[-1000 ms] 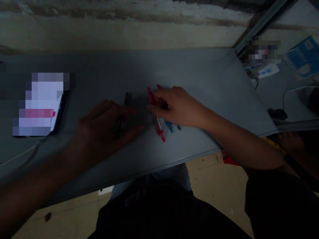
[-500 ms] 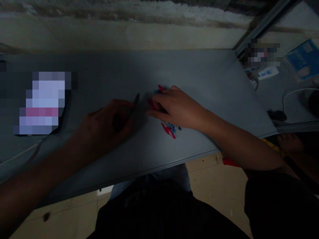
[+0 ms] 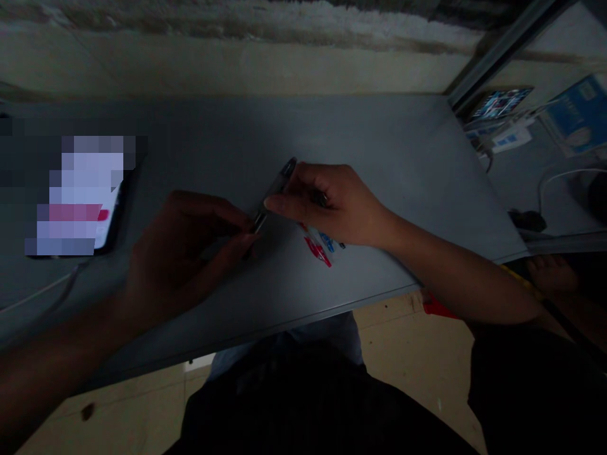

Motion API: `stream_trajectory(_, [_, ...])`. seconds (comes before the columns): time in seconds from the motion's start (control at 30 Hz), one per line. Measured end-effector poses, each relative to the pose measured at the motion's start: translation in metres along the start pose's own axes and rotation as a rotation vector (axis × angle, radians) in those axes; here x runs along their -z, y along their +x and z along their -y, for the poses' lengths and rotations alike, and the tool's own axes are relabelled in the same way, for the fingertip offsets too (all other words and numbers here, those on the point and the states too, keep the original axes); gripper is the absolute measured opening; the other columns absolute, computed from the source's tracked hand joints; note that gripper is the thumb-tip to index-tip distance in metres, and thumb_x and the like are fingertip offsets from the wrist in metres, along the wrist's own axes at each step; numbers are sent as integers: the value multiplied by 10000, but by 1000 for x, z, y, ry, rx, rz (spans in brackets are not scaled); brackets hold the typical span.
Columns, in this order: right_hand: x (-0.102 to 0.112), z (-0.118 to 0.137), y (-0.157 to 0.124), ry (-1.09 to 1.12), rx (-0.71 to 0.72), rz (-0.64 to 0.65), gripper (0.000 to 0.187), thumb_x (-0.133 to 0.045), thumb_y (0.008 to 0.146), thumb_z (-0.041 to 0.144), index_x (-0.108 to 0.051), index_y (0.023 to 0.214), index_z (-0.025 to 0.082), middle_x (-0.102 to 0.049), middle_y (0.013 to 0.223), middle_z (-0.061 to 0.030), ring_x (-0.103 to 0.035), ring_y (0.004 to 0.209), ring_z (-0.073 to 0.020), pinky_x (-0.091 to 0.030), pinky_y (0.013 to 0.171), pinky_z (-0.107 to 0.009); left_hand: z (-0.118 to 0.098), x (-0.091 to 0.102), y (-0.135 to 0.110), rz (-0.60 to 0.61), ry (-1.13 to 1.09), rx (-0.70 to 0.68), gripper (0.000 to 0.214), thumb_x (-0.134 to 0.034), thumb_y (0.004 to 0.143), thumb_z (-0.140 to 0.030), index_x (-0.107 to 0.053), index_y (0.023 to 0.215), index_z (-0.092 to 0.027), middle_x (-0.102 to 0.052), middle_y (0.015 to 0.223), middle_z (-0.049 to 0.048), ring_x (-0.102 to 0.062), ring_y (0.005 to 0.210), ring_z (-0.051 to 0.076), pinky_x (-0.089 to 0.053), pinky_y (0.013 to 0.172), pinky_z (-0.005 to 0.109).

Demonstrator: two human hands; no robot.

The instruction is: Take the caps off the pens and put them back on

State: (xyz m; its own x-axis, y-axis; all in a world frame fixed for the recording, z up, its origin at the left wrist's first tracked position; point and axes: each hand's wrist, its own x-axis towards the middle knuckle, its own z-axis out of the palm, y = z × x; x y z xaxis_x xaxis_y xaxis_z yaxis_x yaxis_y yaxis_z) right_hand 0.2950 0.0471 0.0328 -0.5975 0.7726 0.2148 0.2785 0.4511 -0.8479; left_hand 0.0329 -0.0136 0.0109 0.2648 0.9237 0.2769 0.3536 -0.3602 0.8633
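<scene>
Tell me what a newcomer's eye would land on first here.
Probably the lit phone, on the left of the dim grey table. Next, at the centre, the dark pen, pinched low by the left hand, the right hand at its upper part. Then a red pen and a blue pen, partly hidden by the right hand.

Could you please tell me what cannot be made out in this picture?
Head view: upper parts of the red pen and blue pen, hidden by the right hand.
Head view: part of the dark pen, behind the left hand.
Head view: most of the phone screen, behind pixel blocks.
</scene>
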Motion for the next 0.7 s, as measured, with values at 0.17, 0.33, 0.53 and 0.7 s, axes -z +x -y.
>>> stream_trajectory(0.17, [-3, -1, -2, 254, 68, 163, 573, -671, 1144, 610, -556, 771, 190, -385, 664, 79, -365, 625, -60, -283, 579, -233, 12, 4, -5, 145, 157, -63, 122, -728, 1090, -374, -721, 1107, -253, -824, 1020, 32, -807, 789, 171, -688, 749, 286])
stream_trajectory(0.33, [-4, 6, -2, 292, 34, 103, 629, -676, 1131, 662, -548, 739, 187, -345, 654, 77, -323, 627, -61, -266, 573, -249, 15, 4, -1, 148, 307, -202, 377, -749, 1112, -580, -709, 1315, -264, -827, 1051, 21, -809, 820, 161, -642, 705, 230])
stream_trajectory(0.53, [2, 6, -2, 242, 72, 62, 667, -603, 1184, 608, -476, 670, 202, -291, 634, 79, -311, 613, -60, -262, 587, -263, 10, 9, 8, 180, 425, -316, 372, -527, 1238, -541, -773, 1258, -263, -808, 835, -58, -698, 563, 99, -528, 579, 186])
stream_trajectory(0.7, [8, 6, -6, 171, 190, 155, 627, -511, 1234, 537, -420, 707, 210, -250, 667, 82, -290, 612, -53, -266, 598, -243, 6, 14, 13, 327, 262, -241, 414, -479, 1242, -469, -823, 1177, -247, -826, 834, -51, -685, 547, 87, -502, 544, 162])
